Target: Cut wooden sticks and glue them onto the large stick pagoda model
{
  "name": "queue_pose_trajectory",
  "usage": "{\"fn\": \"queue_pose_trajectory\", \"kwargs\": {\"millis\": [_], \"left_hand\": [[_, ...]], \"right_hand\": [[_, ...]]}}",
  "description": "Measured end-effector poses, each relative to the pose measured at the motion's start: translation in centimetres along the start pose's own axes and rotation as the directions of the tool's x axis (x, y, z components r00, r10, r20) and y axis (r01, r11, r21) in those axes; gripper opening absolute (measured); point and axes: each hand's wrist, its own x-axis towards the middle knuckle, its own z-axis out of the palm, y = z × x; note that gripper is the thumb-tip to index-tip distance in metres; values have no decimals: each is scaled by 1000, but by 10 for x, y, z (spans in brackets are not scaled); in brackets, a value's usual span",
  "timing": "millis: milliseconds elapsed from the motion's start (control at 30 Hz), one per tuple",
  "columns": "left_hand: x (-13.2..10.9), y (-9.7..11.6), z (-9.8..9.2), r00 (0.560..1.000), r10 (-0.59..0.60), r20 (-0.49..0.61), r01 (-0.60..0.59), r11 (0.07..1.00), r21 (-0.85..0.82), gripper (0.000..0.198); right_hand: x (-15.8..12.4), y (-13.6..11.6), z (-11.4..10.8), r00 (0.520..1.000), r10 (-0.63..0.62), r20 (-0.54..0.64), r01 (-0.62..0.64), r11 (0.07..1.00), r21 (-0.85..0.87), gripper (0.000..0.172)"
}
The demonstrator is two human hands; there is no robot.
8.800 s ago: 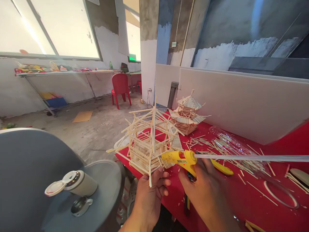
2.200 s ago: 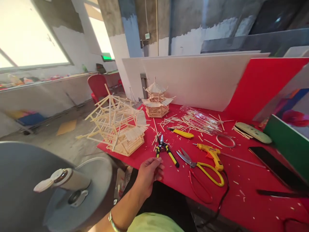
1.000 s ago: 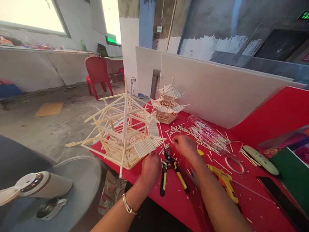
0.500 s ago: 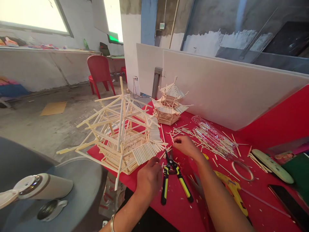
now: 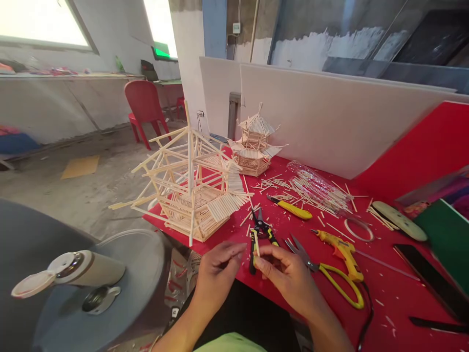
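My right hand (image 5: 284, 274) pinches a short wooden stick (image 5: 257, 244) upright between thumb and fingertips. Facing it, my left hand (image 5: 222, 266) has its fingers stretched out and seems to hold nothing. Behind the right fingers lie pruning shears (image 5: 261, 226) with black and yellow handles, partly hidden. Beyond my left hand stands a large stick-built pavilion frame (image 5: 191, 168), its upper roof open and one lower roof panel (image 5: 223, 206) covered with sticks. Farther back is a smaller finished stick pagoda (image 5: 256, 142).
On the red table (image 5: 234, 288) lie a yellow utility knife (image 5: 293, 209), yellow-handled scissors (image 5: 340, 283), a yellow glue gun (image 5: 344, 254), tape (image 5: 359, 230), a phone (image 5: 430, 278) and bagged sticks (image 5: 318, 188). A grey stool (image 5: 146, 254) at left carries a flask (image 5: 98, 269).
My right hand has come back from the scattered sticks toward me, now with a short stick in it. The left hand has shifted slightly nearer. The view has tilted down.
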Motion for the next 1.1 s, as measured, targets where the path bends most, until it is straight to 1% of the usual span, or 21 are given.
{"fn": "queue_pose_trajectory", "kwargs": {"millis": [200, 367, 433, 500, 567, 600, 633, 700, 733, 767, 800, 867, 900, 933, 967, 1000, 1033, 1067, 1100], "left_hand": [[-12, -1, -4, 998, -23, -51, 21, 999, -28, 16], [-14, -2, -5, 995, -56, -87, 52, 997, -48, 13], [-13, -2, -5, 992, -74, -103, 70, 996, -48, 16], [-12, -3, -5, 990, -106, -94, 102, 993, -51, 21], [-12, -4, -5, 986, -157, -64, 152, 986, -68, 25], [-12, -5, -5, 981, -190, -45, 186, 979, -84, 28], [-12, -6, -5, 974, -227, -26, 223, 969, -106, 31], [-12, -9, -5, 955, -296, -2, 292, 944, -155, 37], [-12, -10, -5, 947, -322, 6, 318, 932, -175, 38], [-12, -11, -5, 941, -339, 7, 334, 924, -189, 39], [-12, -11, -5, 938, -346, 5, 340, 919, -197, 39], [-11, -11, -4, 940, -340, 3, 334, 921, -200, 37], [-10, -10, -3, 944, -330, 7, 325, 925, -198, 36], [-10, -9, -2, 948, -317, 11, 313, 929, -195, 35], [-10, -8, -2, 953, -304, 15, 301, 934, -192, 35], [-9, -8, -1, 957, -289, 18, 287, 939, -189, 35], [-9, -7, -1, 962, -274, 15, 272, 944, -187, 34], [-9, -6, 0, 967, -256, 8, 253, 949, -187, 34], [-9, -6, 0, 972, -235, -1, 231, 955, -185, 34]], "right_hand": [[-3, -7, 10, 996, -86, -27, 84, 995, -62, 24], [-5, -11, 14, 992, -122, -32, 117, 985, -126, 21], [-5, -11, 15, 989, -140, -47, 132, 980, -150, 21], [-4, -10, 14, 985, -163, -63, 148, 968, -201, 21], [-2, -5, 13, 976, -198, -94, 158, 933, -323, 22], [-2, -2, 11, 969, -216, -115, 149, 894, -423, 22], [-1, 4, 9, 962, -234, -140, 124, 834, -538, 22], [0, 17, 5, 951, -255, -175, 40, 662, -748, 23], [1, 25, 2, 948, -257, -188, -7, 574, -819, 24], [1, 34, 0, 945, -258, -201, -46, 502, -863, 25], [1, 41, -3, 941, -262, -213, -76, 451, -889, 26], [1, 53, -8, 930, -276, -244, -118, 404, -907, 26], [2, 55, -9, 924, -280, -259, -130, 407, -904, 25], [2, 56, -10, 920, -280, -274, -133, 433, -891, 25], [2, 53, -10, 918, -274, -288, -124, 490, -863, 24], [2, 48, -9, 920, -256, -298, -101, 579, -809, 23], [2, 41, -7, 928, -220, -300, -66, 696, -715, 23], [2, 32, -3, 943, -172, -285, -24, 819, -574, 25], [3, 24, 2, 963, -114, -244, 11, 922, -388, 26]]}}
